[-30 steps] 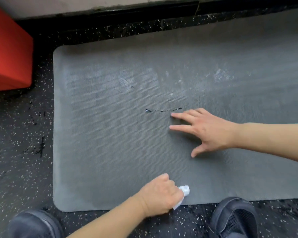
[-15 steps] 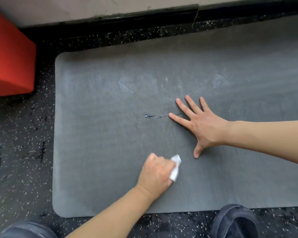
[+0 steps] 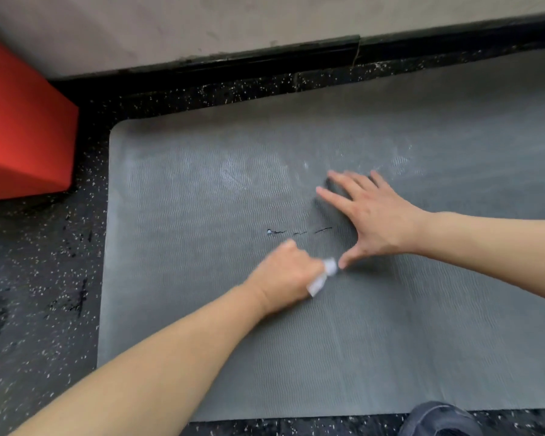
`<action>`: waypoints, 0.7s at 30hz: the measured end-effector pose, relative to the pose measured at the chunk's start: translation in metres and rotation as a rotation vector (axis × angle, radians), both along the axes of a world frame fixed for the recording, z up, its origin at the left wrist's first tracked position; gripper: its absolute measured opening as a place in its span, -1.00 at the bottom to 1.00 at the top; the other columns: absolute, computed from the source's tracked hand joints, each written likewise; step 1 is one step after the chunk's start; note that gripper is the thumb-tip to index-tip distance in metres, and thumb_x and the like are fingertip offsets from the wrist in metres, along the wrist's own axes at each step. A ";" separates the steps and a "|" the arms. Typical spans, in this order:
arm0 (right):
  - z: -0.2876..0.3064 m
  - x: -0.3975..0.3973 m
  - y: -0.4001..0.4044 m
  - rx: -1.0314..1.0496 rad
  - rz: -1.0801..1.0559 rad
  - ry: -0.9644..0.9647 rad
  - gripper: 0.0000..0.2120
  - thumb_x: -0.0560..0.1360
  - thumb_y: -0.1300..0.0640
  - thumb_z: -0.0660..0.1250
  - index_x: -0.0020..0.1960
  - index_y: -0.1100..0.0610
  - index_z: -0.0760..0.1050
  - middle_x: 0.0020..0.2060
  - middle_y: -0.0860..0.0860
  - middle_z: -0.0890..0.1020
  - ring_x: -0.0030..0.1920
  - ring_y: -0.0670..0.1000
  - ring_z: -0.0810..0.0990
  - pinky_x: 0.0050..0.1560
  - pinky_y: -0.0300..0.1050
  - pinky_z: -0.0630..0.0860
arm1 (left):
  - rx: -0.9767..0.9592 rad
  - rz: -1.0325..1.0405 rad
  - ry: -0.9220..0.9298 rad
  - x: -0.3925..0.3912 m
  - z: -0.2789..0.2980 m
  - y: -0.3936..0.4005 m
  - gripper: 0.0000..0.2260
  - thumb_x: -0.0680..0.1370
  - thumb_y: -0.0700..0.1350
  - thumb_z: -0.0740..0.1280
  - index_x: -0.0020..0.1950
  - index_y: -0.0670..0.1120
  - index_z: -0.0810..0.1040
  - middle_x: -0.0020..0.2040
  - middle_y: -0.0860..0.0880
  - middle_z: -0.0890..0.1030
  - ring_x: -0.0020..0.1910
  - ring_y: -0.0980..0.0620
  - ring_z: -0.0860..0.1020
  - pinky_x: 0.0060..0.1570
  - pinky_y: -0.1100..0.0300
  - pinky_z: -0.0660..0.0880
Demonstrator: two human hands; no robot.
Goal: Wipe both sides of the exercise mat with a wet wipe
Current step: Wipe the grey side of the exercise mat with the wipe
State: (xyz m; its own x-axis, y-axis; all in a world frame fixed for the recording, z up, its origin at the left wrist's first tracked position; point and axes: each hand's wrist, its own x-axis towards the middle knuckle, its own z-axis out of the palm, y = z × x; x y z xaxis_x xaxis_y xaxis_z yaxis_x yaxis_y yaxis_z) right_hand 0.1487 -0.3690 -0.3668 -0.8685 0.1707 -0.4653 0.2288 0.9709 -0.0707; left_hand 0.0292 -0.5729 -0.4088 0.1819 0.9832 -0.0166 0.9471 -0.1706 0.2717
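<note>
Matt ribbed foam on speckled rubber flooring

The exercise mat [image 3: 202, 309] is grey, foam-like and matt, with a fine wavy ribbed texture, pale shiny smears near its far side and a short ragged tear [image 3: 296, 231] in the surface. The wet wipe [image 3: 323, 276] in the left hand [image 3: 283, 275] looks like soft, crumpled white cloth-like sheet. The floor [image 3: 38, 278] is black, rough-looking rubber flecked with pale specks. The red block [image 3: 19, 136] has a smooth, even matt skin. The wall [image 3: 233, 23] is dull, mottled beige plaster.
</note>
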 end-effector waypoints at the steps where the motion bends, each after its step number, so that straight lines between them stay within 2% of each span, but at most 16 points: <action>1: 0.001 -0.007 0.007 0.009 -0.047 -0.029 0.49 0.05 -0.76 0.27 0.71 -0.06 -0.24 0.68 0.16 -0.19 0.67 0.30 -0.09 0.57 0.47 0.06 | 0.031 0.222 0.004 -0.020 -0.002 0.012 -0.93 0.49 -0.08 0.24 -0.20 -0.01 0.42 -0.47 -0.09 0.53 -0.49 -0.14 0.51 -0.35 0.08 0.34; 3: -0.001 -0.018 0.019 0.000 -0.137 -0.107 0.55 0.00 -0.75 0.32 0.66 -0.11 -0.41 0.65 0.13 -0.38 0.66 0.32 -0.28 0.56 0.54 -0.03 | 0.075 0.619 -0.010 -0.050 -0.005 0.027 -0.87 0.46 -0.08 0.28 -0.27 -0.08 0.47 -0.47 -0.12 0.51 -0.50 -0.19 0.51 -0.34 0.05 0.35; 4: -0.003 -0.022 0.023 -0.011 -0.166 -0.148 0.57 -0.01 -0.73 0.35 0.64 -0.13 -0.46 0.63 0.13 -0.43 0.64 0.32 -0.34 0.55 0.56 -0.06 | 0.079 0.674 -0.009 -0.049 -0.008 0.029 -0.88 0.45 -0.09 0.28 -0.27 -0.09 0.47 -0.46 -0.11 0.51 -0.49 -0.19 0.50 -0.34 0.05 0.34; 5: -0.006 -0.023 0.025 -0.014 -0.178 -0.179 0.58 -0.02 -0.72 0.37 0.63 -0.14 -0.50 0.61 0.13 -0.47 0.63 0.33 -0.38 0.55 0.57 -0.08 | 0.074 0.628 -0.014 -0.039 -0.010 0.030 -0.88 0.46 -0.09 0.28 -0.26 -0.08 0.47 -0.45 -0.10 0.51 -0.48 -0.18 0.50 -0.33 0.05 0.34; 6: -0.009 -0.024 0.026 -0.010 -0.180 -0.194 0.58 -0.01 -0.72 0.38 0.61 -0.14 -0.52 0.60 0.13 -0.49 0.62 0.33 -0.41 0.54 0.58 -0.09 | 0.052 0.483 -0.024 -0.022 -0.012 0.032 -0.89 0.49 -0.08 0.29 -0.23 -0.05 0.47 -0.44 -0.09 0.52 -0.46 -0.17 0.51 -0.33 0.05 0.33; 8: -0.012 -0.024 0.025 -0.009 -0.179 -0.195 0.58 0.00 -0.71 0.38 0.61 -0.14 -0.53 0.59 0.13 -0.50 0.62 0.33 -0.42 0.54 0.58 -0.10 | 0.015 0.055 -0.004 0.003 -0.010 0.030 -0.90 0.51 -0.09 0.36 -0.17 -0.03 0.48 -0.40 -0.05 0.54 -0.41 -0.12 0.52 -0.29 0.05 0.31; 9: -0.013 -0.024 0.025 -0.012 -0.182 -0.189 0.58 0.00 -0.71 0.38 0.61 -0.14 -0.52 0.59 0.13 -0.51 0.62 0.33 -0.42 0.54 0.57 -0.11 | 0.008 -0.067 0.020 -0.003 -0.009 0.034 -0.89 0.51 -0.10 0.37 -0.18 -0.04 0.47 -0.39 -0.05 0.55 -0.40 -0.11 0.51 -0.28 0.05 0.31; 10: -0.014 -0.023 0.026 -0.014 -0.189 -0.182 0.58 0.00 -0.71 0.39 0.62 -0.14 -0.52 0.59 0.13 -0.51 0.61 0.33 -0.43 0.54 0.57 -0.12 | 0.027 -0.050 0.051 -0.019 -0.010 0.042 -0.88 0.50 -0.10 0.35 -0.20 -0.04 0.46 -0.39 -0.05 0.55 -0.40 -0.11 0.51 -0.28 0.06 0.32; 11: -0.015 -0.023 0.026 -0.016 -0.196 -0.178 0.58 -0.01 -0.70 0.40 0.62 -0.15 -0.52 0.58 0.12 -0.52 0.61 0.32 -0.45 0.54 0.57 -0.14 | 0.041 0.103 0.074 -0.038 -0.013 0.051 -0.88 0.49 -0.09 0.32 -0.23 -0.05 0.46 -0.40 -0.07 0.55 -0.41 -0.13 0.52 -0.29 0.06 0.32; 13: -0.016 -0.024 0.028 -0.025 -0.205 -0.181 0.59 0.00 -0.68 0.42 0.61 -0.15 -0.54 0.58 0.12 -0.54 0.60 0.31 -0.47 0.54 0.57 -0.16 | 0.093 0.574 0.033 -0.080 -0.011 0.069 -0.91 0.44 -0.10 0.32 -0.22 -0.09 0.49 -0.41 -0.12 0.56 -0.43 -0.20 0.53 -0.29 0.06 0.30; 14: -0.017 -0.024 0.028 -0.026 -0.208 -0.180 0.59 0.00 -0.68 0.43 0.60 -0.15 -0.54 0.57 0.13 -0.54 0.60 0.31 -0.47 0.54 0.57 -0.17 | 0.095 0.711 0.002 -0.088 -0.011 0.072 -0.91 0.44 -0.10 0.32 -0.21 -0.11 0.50 -0.41 -0.14 0.57 -0.44 -0.22 0.52 -0.29 0.06 0.30; 15: -0.018 -0.024 0.028 -0.025 -0.209 -0.179 0.60 0.00 -0.68 0.43 0.60 -0.15 -0.55 0.57 0.13 -0.55 0.60 0.32 -0.47 0.54 0.57 -0.17 | 0.110 0.699 -0.022 -0.083 -0.012 0.072 -0.88 0.48 -0.09 0.30 -0.22 -0.11 0.50 -0.41 -0.14 0.56 -0.45 -0.23 0.51 -0.30 0.06 0.31; 16: -0.018 -0.024 0.028 -0.023 -0.208 -0.180 0.60 0.00 -0.68 0.43 0.60 -0.14 -0.56 0.56 0.13 -0.56 0.60 0.32 -0.48 0.54 0.57 -0.17 | 0.119 0.577 -0.049 -0.070 -0.013 0.074 -0.82 0.53 -0.06 0.26 -0.24 -0.10 0.48 -0.43 -0.12 0.55 -0.45 -0.22 0.51 -0.31 0.06 0.32; 19: -0.020 -0.024 0.028 -0.021 -0.206 -0.182 0.60 0.00 -0.67 0.43 0.60 -0.14 -0.56 0.54 0.13 -0.59 0.58 0.32 -0.51 0.53 0.58 -0.19 | 0.114 0.064 0.001 -0.042 -0.012 0.074 -0.80 0.57 -0.08 0.21 -0.25 -0.07 0.44 -0.42 -0.08 0.53 -0.43 -0.14 0.49 -0.32 0.07 0.33; 20: -0.020 -0.024 0.028 -0.027 -0.213 -0.181 0.60 0.00 -0.67 0.44 0.60 -0.14 -0.56 0.54 0.12 -0.59 0.58 0.31 -0.52 0.53 0.58 -0.19 | 0.103 0.047 0.048 -0.053 -0.010 0.080 -0.84 0.54 -0.10 0.23 -0.24 -0.07 0.43 -0.42 -0.08 0.53 -0.44 -0.13 0.49 -0.33 0.07 0.31; 21: -0.020 -0.024 0.028 -0.033 -0.220 -0.182 0.60 0.00 -0.66 0.44 0.59 -0.15 -0.57 0.54 0.12 -0.59 0.58 0.30 -0.52 0.53 0.57 -0.20 | 0.096 0.148 0.074 -0.070 -0.010 0.088 -0.87 0.51 -0.11 0.26 -0.24 -0.08 0.44 -0.42 -0.09 0.53 -0.45 -0.14 0.50 -0.33 0.06 0.30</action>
